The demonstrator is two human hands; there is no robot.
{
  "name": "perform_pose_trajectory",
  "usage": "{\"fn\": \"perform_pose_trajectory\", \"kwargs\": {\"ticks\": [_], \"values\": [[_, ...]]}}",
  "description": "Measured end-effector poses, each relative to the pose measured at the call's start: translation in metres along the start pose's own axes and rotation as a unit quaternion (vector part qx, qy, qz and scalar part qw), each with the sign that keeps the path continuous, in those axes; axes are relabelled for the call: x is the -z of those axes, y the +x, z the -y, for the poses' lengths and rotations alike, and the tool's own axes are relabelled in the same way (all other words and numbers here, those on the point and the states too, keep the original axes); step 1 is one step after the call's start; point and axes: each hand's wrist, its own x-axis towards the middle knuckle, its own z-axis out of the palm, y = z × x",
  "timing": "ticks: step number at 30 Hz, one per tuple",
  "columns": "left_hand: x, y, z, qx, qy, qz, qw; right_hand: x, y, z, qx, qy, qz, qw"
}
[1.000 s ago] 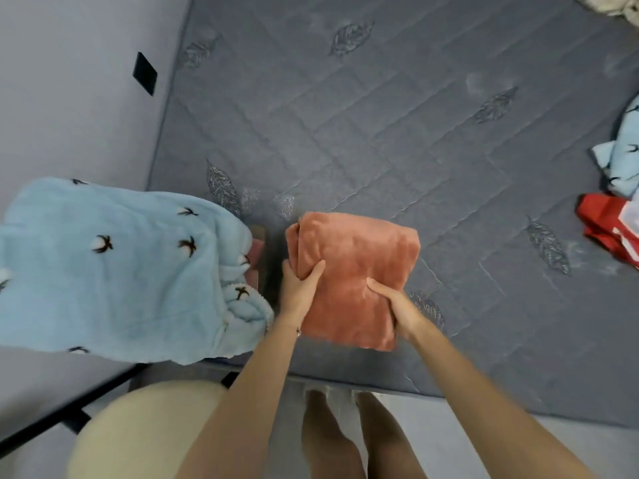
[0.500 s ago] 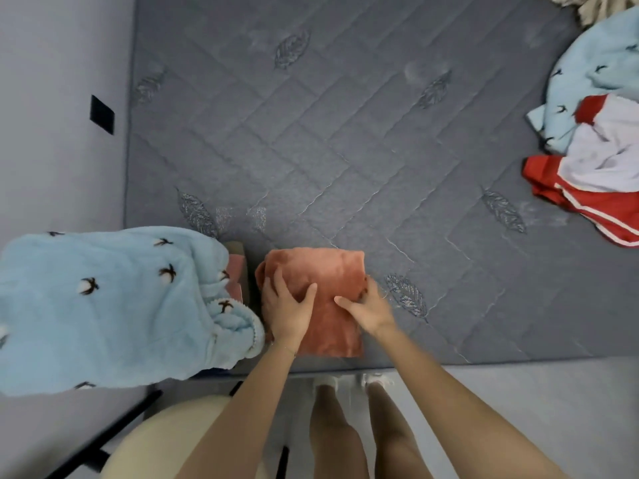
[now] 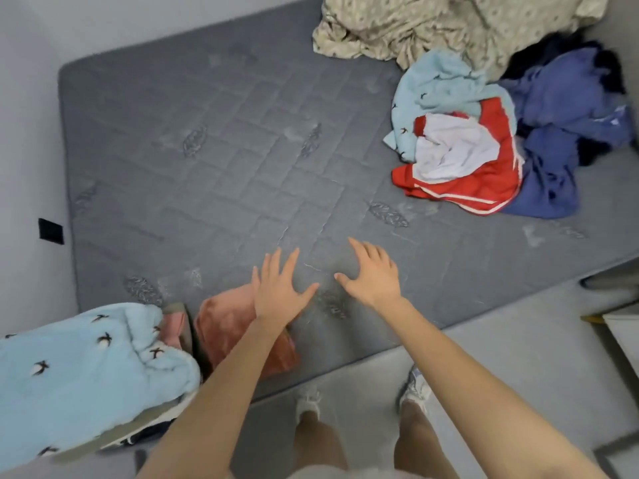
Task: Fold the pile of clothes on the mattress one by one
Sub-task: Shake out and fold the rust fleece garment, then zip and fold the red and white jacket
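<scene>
A folded salmon-pink garment (image 3: pixel 228 326) lies at the near edge of the grey mattress (image 3: pixel 214 174), partly under my left forearm. My left hand (image 3: pixel 278 288) hovers just beyond it with fingers spread, holding nothing. My right hand (image 3: pixel 373 274) is spread open over bare mattress to the right. The unfolded pile sits at the far right: a red and white garment (image 3: pixel 463 174), a light blue piece with bird prints (image 3: pixel 435 88) and blue clothes (image 3: pixel 560 133).
A folded light blue bird-print garment (image 3: pixel 83 371) tops a stack at the near left, with a pink folded piece (image 3: pixel 173 326) beside it. A crumpled beige patterned sheet (image 3: pixel 432 22) lies at the far end. A wall runs along the left. Grey floor lies near my feet.
Both hands let go of the folded salmon-pink garment, which now rests on the mattress, and lifted forward with fingers spread. The view swung up and right, bringing the pile into sight.
</scene>
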Motion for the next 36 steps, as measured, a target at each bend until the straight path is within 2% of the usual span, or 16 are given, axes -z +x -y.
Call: {"fn": "perform_pose_trajectory", "kwargs": {"ticks": [7, 13, 20, 26, 31, 36], "values": [[-0.015, 0.010, -0.170, -0.037, 0.029, -0.009, 0.999, 0.101, -0.009, -0.132, -0.015, -0.021, -0.019, 1.000], [-0.016, 0.018, -0.274, -0.054, 0.035, -0.005, 0.998, 0.173, -0.011, -0.221, -0.024, -0.016, -0.044, 0.999], [-0.002, 0.054, -0.337, -0.057, 0.033, -0.006, 0.998, 0.232, 0.009, -0.285, -0.053, 0.005, -0.060, 0.997], [0.000, 0.103, -0.386, -0.100, 0.040, 0.010, 0.994, 0.262, 0.033, -0.328, -0.098, 0.021, -0.079, 0.992], [-0.014, 0.140, -0.432, -0.114, 0.035, 0.021, 0.993, 0.284, 0.060, -0.371, -0.128, 0.037, -0.075, 0.988], [-0.045, 0.184, -0.477, -0.092, 0.018, 0.037, 0.995, 0.306, 0.111, -0.416, -0.119, 0.029, -0.073, 0.990]]}}
